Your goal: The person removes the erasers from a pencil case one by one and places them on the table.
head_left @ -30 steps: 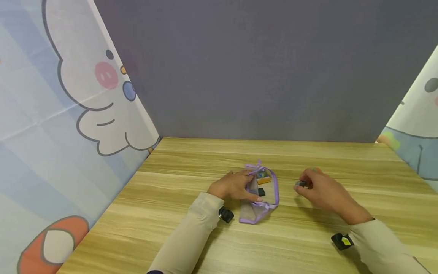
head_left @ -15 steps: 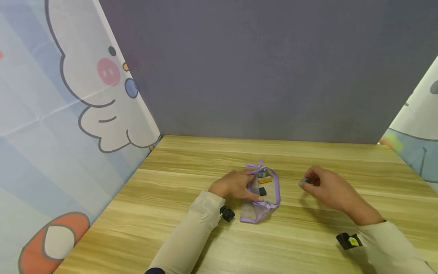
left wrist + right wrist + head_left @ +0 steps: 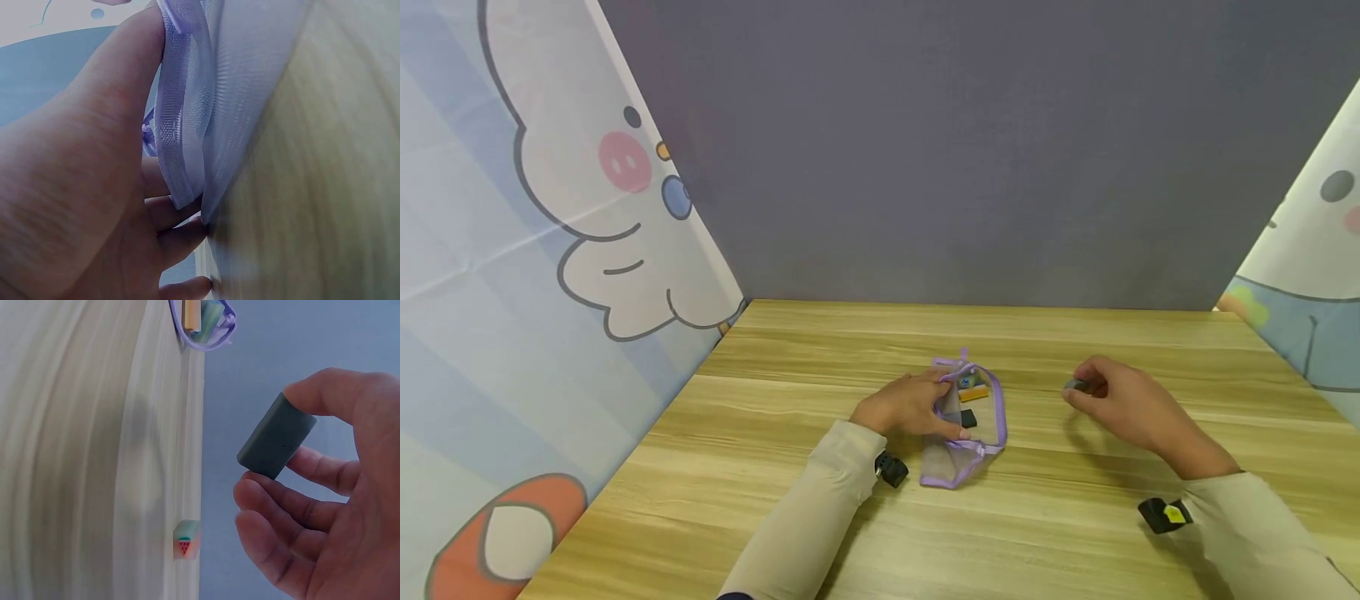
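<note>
The right hand's fingertips (image 3: 294,400) pinch a small grey-green eraser block (image 3: 277,436) between the thumb above and the curled fingers below; the remaining fingers lie loosely bent beneath it, not touching the block as far as the right wrist view shows. In the head view the right hand (image 3: 1123,404) hovers over the wooden table (image 3: 775,517), well to the right of the pouch, with the grey block (image 3: 1075,385) showing at its fingertips and its beige sleeve (image 3: 1255,533) running back toward the lower right corner; a black wrist camera mount with a yellow tag (image 3: 1161,514) sits at the cuff. A small watermelon-print eraser (image 3: 186,539) lies on the table near that hand, seen only in the right wrist view. The left hand's fingers (image 3: 181,228) are curled round the purple-trimmed edge of a mesh zipper pouch (image 3: 206,100), the thumb pressed along its upper rim and the other fingers tucked under the mesh, so the hand grips the fabric tightly. In the head view the left hand (image 3: 906,406) lies low on the table at the pouch's (image 3: 973,433) left side, holding its mouth spread. Inside the pouch an orange piece (image 3: 973,394) and a black piece (image 3: 968,418) show through the mesh; a blue-green item lies at the far end, too small to name. The left forearm in its beige sleeve (image 3: 805,525) stretches back toward the lower edge, a black camera mount (image 3: 891,469) at the wrist.
</note>
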